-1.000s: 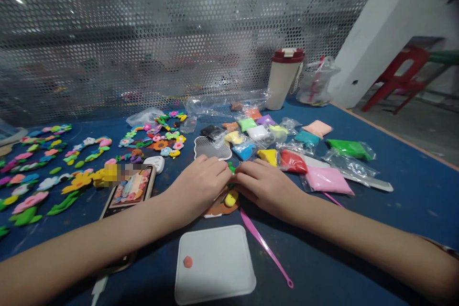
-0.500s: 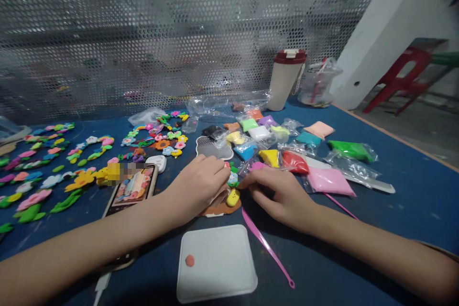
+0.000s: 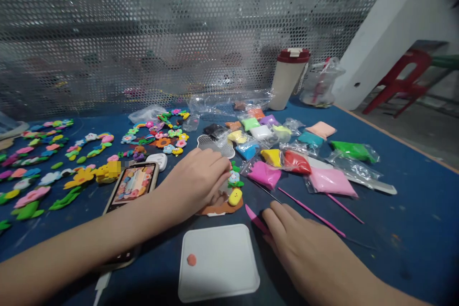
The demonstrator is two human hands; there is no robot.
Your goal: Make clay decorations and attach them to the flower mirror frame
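Observation:
My left hand [image 3: 201,177] is curled over a brown-edged piece [image 3: 224,208] with a see-through middle; its fingertips are hidden, and so is anything they pinch. Along that piece's right side are a yellow clay figure [image 3: 235,197] and a pale blue clay flower [image 3: 234,178] with green leaves. My right hand [image 3: 297,244] is closed round a pink plastic modelling tool [image 3: 255,219], whose flat pointed blade sticks out toward the brown piece. Nearer me lies a white board [image 3: 222,267] with a small coral clay disc [image 3: 191,260] on it.
Bagged coloured clay, including a magenta packet [image 3: 264,174], spreads behind my right hand. Thin pink tools [image 3: 311,211] lie beside it. A phone [image 3: 134,184] sits under my left forearm. Clay wreaths [image 3: 89,146] cover the left. A tumbler [image 3: 289,79] stands at the back.
My right hand has moved from beside the clay flower down and toward me, onto the pink modelling tool. The magenta packet and a thin tool are now uncovered. My left hand stays over the brown piece.

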